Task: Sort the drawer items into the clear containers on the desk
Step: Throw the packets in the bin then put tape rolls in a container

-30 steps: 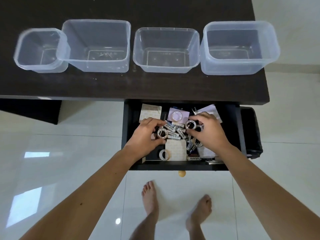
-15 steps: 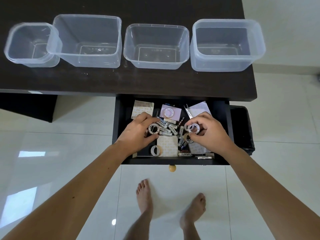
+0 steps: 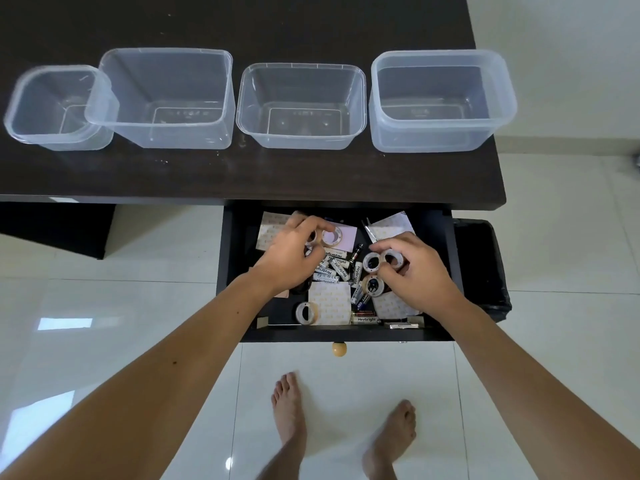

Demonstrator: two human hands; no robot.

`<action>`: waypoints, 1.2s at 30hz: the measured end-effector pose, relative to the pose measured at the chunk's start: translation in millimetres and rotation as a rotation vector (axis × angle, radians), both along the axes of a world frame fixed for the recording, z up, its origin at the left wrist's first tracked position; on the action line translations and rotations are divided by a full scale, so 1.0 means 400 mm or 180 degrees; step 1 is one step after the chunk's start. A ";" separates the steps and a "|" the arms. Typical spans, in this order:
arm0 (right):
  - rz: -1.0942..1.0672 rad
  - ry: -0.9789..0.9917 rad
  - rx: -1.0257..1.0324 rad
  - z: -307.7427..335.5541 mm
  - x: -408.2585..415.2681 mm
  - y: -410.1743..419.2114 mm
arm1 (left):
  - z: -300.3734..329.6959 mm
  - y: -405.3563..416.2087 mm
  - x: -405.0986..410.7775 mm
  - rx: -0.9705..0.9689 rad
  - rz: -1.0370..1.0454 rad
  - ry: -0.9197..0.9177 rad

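In the open drawer (image 3: 231, 271), both hands (image 3: 289, 258) pinching tape rolls (image 3: 389, 259)

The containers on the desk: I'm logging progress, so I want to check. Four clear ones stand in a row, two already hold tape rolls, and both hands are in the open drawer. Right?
Not quite. The head view shows all four containers empty. The rest stands: the left hand and right hand are in the open drawer, each gripping tape rolls.
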State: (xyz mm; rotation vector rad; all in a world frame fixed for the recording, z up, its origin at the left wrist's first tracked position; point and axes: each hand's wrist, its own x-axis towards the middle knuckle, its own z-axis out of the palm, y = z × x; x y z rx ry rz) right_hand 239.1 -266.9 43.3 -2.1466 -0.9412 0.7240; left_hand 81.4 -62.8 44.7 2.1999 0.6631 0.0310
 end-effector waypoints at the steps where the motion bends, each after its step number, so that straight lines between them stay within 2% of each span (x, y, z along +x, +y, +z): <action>1: 0.0028 -0.0005 -0.0024 -0.003 0.001 0.001 | -0.005 0.000 0.007 -0.0072 0.0003 0.0053; 11: 0.0192 -0.0221 -0.0314 -0.031 0.013 0.011 | -0.068 -0.014 0.016 -0.0081 -0.0019 0.0156; 16: 0.0252 -0.0262 -0.0678 -0.046 0.016 0.020 | -0.073 -0.021 0.031 -0.0047 0.0210 0.0237; 22: 0.0180 -0.0221 -0.0694 -0.050 0.016 0.023 | -0.069 -0.029 0.047 0.0049 0.0377 0.0180; 26: 0.0056 -0.0275 -0.0487 -0.053 0.020 0.017 | -0.061 -0.033 0.042 0.0199 0.0220 0.0117; 29: 0.0217 -0.0353 -0.0528 -0.051 0.016 0.015 | -0.045 -0.036 0.029 0.0192 0.0010 0.0074; 36: 0.0722 -0.0314 -0.0715 -0.031 0.015 0.001 | -0.020 -0.044 -0.020 -0.0261 -0.0278 0.0107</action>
